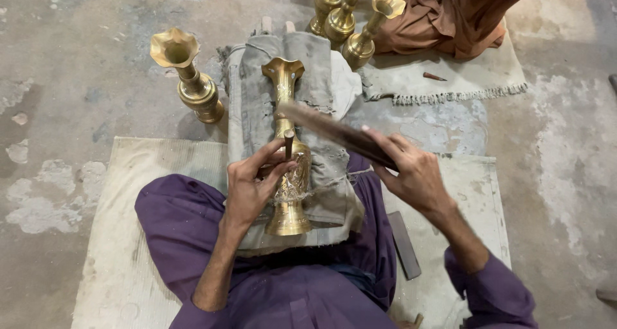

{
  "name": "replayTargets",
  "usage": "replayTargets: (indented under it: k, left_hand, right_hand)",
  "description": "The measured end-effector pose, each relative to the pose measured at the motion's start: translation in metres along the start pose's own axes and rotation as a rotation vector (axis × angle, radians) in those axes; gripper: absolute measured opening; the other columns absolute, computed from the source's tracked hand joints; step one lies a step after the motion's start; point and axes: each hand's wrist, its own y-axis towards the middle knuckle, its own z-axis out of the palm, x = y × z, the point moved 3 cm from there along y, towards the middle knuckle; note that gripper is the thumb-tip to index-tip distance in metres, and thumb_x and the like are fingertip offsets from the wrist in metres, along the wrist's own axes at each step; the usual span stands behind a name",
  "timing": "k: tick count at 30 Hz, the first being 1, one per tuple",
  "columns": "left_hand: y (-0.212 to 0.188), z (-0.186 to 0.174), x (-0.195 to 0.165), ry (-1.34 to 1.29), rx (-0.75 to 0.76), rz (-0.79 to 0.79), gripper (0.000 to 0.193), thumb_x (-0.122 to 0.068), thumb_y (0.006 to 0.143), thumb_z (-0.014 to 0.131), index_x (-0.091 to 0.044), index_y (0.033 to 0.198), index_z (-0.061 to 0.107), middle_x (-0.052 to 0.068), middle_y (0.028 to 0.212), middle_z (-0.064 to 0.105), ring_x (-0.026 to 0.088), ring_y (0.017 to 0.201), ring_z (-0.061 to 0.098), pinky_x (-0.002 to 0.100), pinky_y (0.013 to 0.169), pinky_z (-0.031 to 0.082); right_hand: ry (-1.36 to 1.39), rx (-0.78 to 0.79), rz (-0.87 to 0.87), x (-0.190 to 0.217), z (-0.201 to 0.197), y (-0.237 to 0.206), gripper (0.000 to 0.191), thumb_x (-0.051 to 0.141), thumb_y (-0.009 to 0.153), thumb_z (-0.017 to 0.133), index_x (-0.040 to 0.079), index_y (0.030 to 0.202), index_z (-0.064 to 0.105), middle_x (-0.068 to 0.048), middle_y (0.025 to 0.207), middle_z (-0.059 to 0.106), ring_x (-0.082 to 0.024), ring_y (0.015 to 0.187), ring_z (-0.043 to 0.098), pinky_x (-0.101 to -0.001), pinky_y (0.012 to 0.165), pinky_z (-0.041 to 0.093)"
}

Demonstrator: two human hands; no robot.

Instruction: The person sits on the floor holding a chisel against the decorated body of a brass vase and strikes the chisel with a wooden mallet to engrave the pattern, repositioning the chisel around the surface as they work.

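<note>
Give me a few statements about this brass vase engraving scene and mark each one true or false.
1. The brass vase lies on a grey cloth pad. True.
2. The left hand holds a short chisel against the vase. True.
3. The right hand is empty. False: it grips a dark flat bar.
4. A single vase stands upright on the floor at left. True.
5. The person wears orange trousers. False: purple trousers.

My left hand (254,184) sits near centre, fingers curled and pinched together, forearm bare. My right hand (411,168) is raised to the right, fingers clenched, wrist bent, sleeve purple.
</note>
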Motion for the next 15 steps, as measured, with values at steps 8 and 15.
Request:
replayTargets:
  k: [8,15]
  left_hand:
    - [0.003,0.002,0.0,0.034,0.025,0.059,0.047,-0.017,0.089,0.08,-0.012,0.134,0.066,0.008,0.096,0.081,0.015,0.087,0.081,0.029,0.071,0.067]
    - [0.003,0.002,-0.001,0.026,0.026,0.05,0.045,-0.016,0.091,0.078,-0.011,0.134,0.066,0.008,0.096,0.082,0.015,0.087,0.081,0.028,0.069,0.067]
  right_hand:
    - [-0.026,-0.186,-0.053,0.009,-0.038,0.017,0.065,0.012,0.09,0.078,0.026,0.15,0.057,-0.008,0.117,0.074,-0.019,0.084,0.073,-0.0335,0.074,0.063]
    - [-0.242,-0.181,-0.17,0.02,-0.059,0.031,0.063,0.01,0.088,0.078,0.025,0.147,0.06,-0.006,0.116,0.076,-0.02,0.085,0.072,-0.0349,0.075,0.062]
